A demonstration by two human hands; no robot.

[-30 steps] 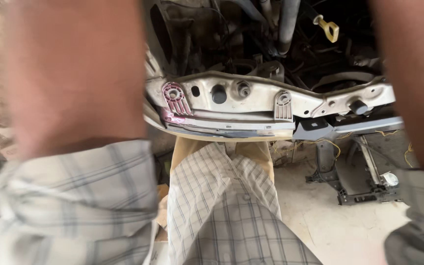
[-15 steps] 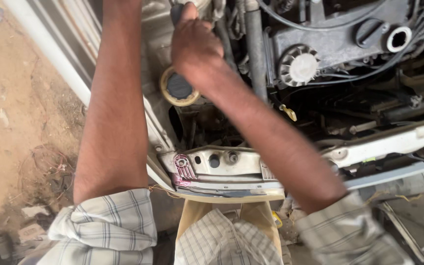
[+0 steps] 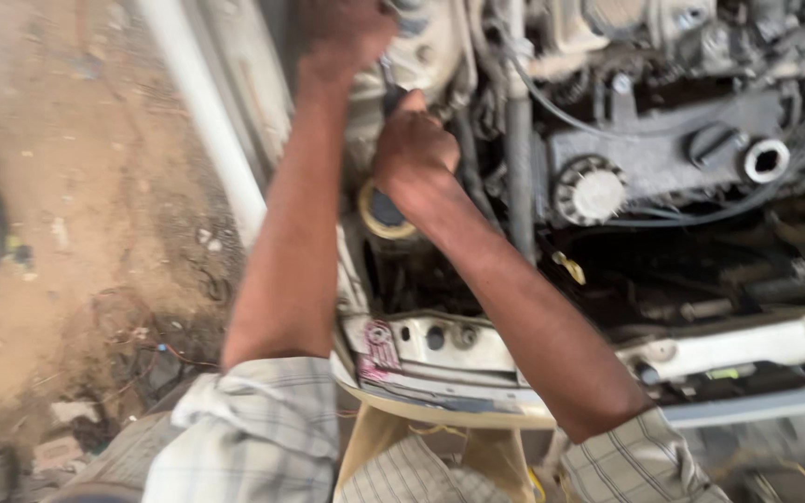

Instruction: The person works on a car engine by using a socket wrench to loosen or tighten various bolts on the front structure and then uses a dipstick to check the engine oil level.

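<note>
**Both hands deep in the engine bay**

I see the engine bay [image 3: 663, 177] filling the right. My left hand [image 3: 342, 37], upper centre, grips a pale housing [image 3: 430, 56]; right hand [image 3: 416, 149] curls closed just below, contents hidden. The housing looks rigid, greasy; hold its edge.

A grimy pale reservoir [image 3: 421, 65] sits upright at the engine bay's side, apparently gripped by both hands, blurred.
</note>
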